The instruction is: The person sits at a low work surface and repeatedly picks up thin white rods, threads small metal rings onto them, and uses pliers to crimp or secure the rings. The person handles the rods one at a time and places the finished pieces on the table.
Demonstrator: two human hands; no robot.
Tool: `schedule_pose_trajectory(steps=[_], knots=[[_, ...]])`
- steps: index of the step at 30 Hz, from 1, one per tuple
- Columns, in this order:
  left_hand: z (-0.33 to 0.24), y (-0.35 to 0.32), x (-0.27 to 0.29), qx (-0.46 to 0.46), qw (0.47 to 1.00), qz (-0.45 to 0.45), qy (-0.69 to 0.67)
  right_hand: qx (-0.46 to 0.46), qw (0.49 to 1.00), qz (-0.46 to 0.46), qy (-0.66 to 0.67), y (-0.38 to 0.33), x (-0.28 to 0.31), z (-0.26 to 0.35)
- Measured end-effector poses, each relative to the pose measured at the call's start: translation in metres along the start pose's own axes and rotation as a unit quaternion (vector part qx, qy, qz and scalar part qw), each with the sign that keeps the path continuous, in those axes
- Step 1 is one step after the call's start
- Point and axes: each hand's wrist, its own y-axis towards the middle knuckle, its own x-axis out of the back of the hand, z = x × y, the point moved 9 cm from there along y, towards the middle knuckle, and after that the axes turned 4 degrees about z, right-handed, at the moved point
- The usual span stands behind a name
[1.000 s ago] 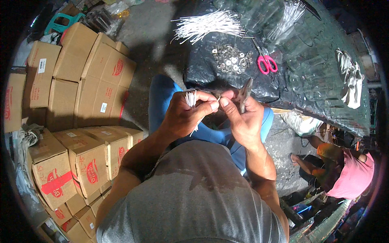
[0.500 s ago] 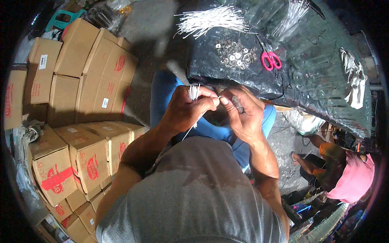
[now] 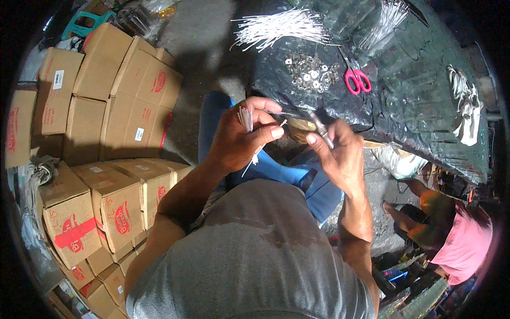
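My left hand (image 3: 239, 135) is closed around a bundle of thin white cords (image 3: 246, 119). One cord's end pokes out past its thumb tip, and loose ends hang below the palm. My right hand (image 3: 341, 154) grips a slim silvery metal tool (image 3: 322, 129), blurred, its exact kind unclear. The two hands are apart above my lap. Beyond them on the black-covered table lie a pile of small metal washer-like discs (image 3: 313, 74), a heap of white cords (image 3: 281, 27) and scissors with pink handles (image 3: 357, 81).
Cardboard boxes (image 3: 127, 95) are stacked along my left. Another white bundle (image 3: 387, 24) lies farther back on the table (image 3: 340, 106), and white gloves or cloth (image 3: 463, 106) at its right. A person in a pink top (image 3: 463, 242) sits low at the right.
My hands have drawn apart; the right moved right, and the silvery tool now shows in it. The left thumb has come off the right fingers, leaving a cord end exposed.
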Motion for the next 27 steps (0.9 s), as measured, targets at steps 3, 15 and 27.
schedule_pose_trajectory(steps=[3, 15, 27], knots=[[-0.001, 0.000, 0.000, 0.025, 0.999, 0.022, -0.030, 0.060, 0.995, 0.065, -0.041, -0.007, -0.010, 0.004], [-0.004, 0.001, -0.006, -0.026, 0.999, 0.033, 0.020, 0.113, 0.982, 0.107, -0.104, -0.008, -0.022, 0.023], [-0.006, 0.005, -0.004, -0.072, 0.991, 0.016, 0.107, 0.007, 0.990, 0.131, -0.058, -0.005, -0.021, 0.012]])
